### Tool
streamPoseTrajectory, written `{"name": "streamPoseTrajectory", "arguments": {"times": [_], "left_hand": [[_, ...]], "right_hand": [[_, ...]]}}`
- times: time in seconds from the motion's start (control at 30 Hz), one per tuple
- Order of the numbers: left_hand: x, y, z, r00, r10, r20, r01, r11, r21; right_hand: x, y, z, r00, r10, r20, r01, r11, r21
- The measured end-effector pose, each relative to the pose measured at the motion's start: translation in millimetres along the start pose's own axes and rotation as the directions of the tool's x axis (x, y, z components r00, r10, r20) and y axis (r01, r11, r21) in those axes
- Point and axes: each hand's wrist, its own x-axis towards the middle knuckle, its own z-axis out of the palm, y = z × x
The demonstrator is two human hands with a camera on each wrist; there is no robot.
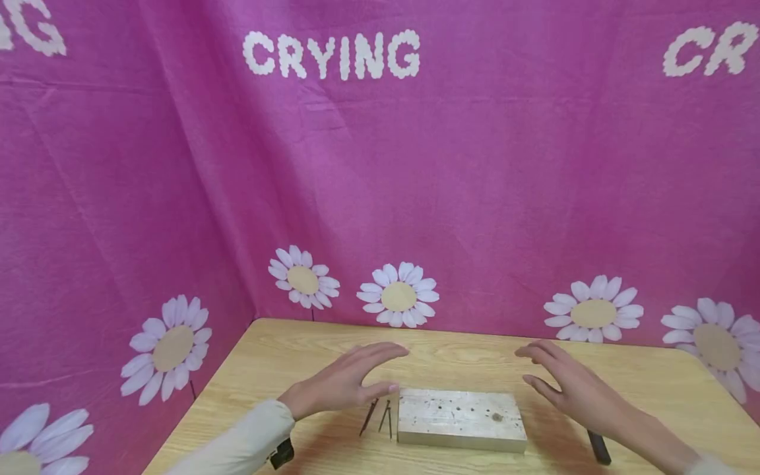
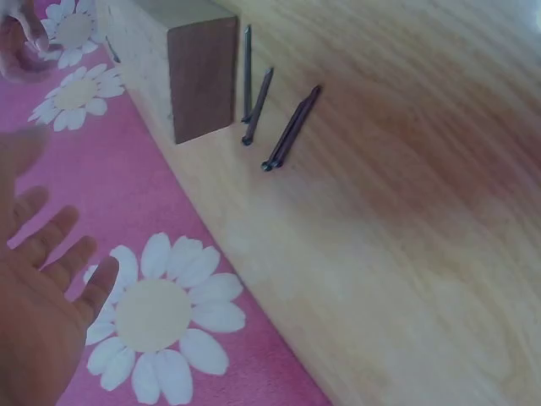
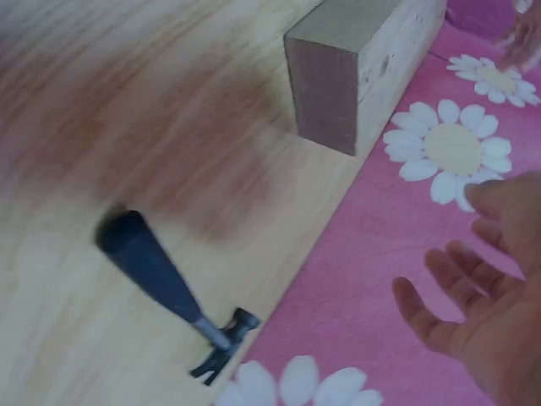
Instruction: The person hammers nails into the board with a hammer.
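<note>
So the bench point(image 1: 267, 369) is a light yellowish wood-grain top filling the lower part of the head view, with rounded far corners and a reddish tint on either side of the block. Pink-purple cloth point(image 1: 475, 185) hangs behind it and down the left side of the frame, a bit creased, printed with white daisies point(image 1: 398, 297) with pale yellow centres in a band along the bench's far edge and down toward the lower left. Writing-wise, the cloth says "CRYING" point(image 1: 331, 55) in bumpy white capitals at upper centre, plus a cut-off "CR" point(image 1: 709, 49) at upper right and a word ending in "G" clipped at upper left. The wood block point(image 1: 460, 422) sits at lower centre, with a row of small holes and a dark spot on top. Just left of it are some dark nails point(image 1: 369, 417); the left wrist view shows four, two of them side by side. The hammer point(image 3: 152, 262) lies on the bench with its black handle at lower right in the head view, partly behind the right forearm. Left hand point(image 1: 350, 379) and right hand point(image 1: 567, 386) are both raised, open and empty, fingers slightly bent, one either side of the block.
</note>
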Motion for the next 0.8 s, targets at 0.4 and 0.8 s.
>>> {"name": "streamPoseTrajectory", "arguments": {"times": [0.4, 0.8], "left_hand": [[-1.2, -13.0, 16.5, 0.987, -0.028, -0.16, 0.04, 0.997, 0.07], [-7.0, -23.6, 31.1, 0.967, -0.209, -0.143, 0.212, 0.977, 0.003]], "right_hand": [[-28.6, 35, 5, 0.991, 0.129, -0.038, -0.126, 0.99, 0.062], [-37.7, 56, -1, 0.883, 0.434, 0.179, -0.445, 0.895, 0.021]]}}
